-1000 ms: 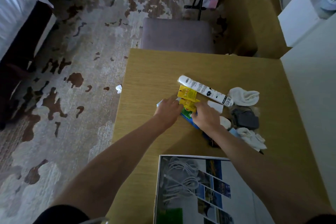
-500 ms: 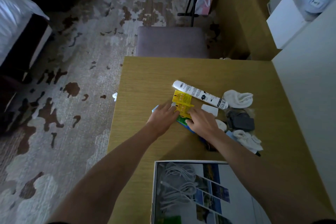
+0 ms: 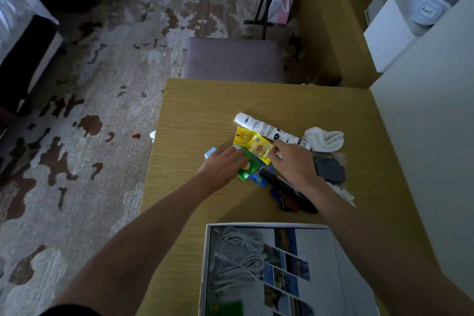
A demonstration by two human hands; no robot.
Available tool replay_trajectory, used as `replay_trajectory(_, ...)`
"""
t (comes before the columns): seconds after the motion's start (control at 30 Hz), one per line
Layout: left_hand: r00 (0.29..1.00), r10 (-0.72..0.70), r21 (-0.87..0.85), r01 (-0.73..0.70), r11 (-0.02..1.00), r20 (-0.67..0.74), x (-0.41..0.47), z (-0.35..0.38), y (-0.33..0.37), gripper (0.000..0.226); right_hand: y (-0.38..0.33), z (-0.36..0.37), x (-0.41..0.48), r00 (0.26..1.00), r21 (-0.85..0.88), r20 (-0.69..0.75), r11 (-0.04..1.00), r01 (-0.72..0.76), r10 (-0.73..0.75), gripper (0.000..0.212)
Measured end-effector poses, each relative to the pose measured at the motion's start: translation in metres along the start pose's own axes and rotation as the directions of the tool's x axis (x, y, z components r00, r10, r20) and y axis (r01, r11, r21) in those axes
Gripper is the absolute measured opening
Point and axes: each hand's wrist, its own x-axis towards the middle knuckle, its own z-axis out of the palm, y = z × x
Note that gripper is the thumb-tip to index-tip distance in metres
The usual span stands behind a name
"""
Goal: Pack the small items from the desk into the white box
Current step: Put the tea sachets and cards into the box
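Two hands meet mid-way across the desk [image 3: 195, 110]: left hand [image 3: 220, 165] flat on green sachet [image 3: 248, 169], right hand [image 3: 292, 164] pinching yellow sachet [image 3: 259, 147]; white box [image 3: 206, 264] at near edge.

On the desk [image 3: 205, 105], the left hand [image 3: 220, 165] lies flat on a green sachet [image 3: 248, 170] while the right hand [image 3: 295, 163] touches 2 yellow sachets [image 3: 252, 142] beside a white tube [image 3: 265, 130]. The white box [image 3: 204, 269], nearer the camera, holds a coiled cable [image 3: 239, 251].
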Motion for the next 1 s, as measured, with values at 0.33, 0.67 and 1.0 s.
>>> replay_trajectory(0.33, 0.986, -0.003, -0.003, 0.002, 1.0, -0.166, 0.008, -0.015, 0.008, 0.027, 0.009, -0.023, -0.027, 0.946, 0.621, 0.114, 0.721, -0.306, 0.304, 0.004)
replay_trajectory(0.67, 0.674, -0.722, -0.931, 0.344, 0.123, 0.153, -0.024, -0.103, 0.037, 0.02, -0.015, -0.073, -0.062, 0.989, 0.883, 0.107, 0.447, -0.141, 0.1, 0.005)
replay_trajectory(1.0, 0.659, -0.696, -0.959, 0.188, -0.212, 0.284, -0.121, -0.182, 0.118, 0.024, -0.06, -0.095, -0.103, 0.983, 0.91, 0.126, 0.411, -0.06, -0.135, 0.007)
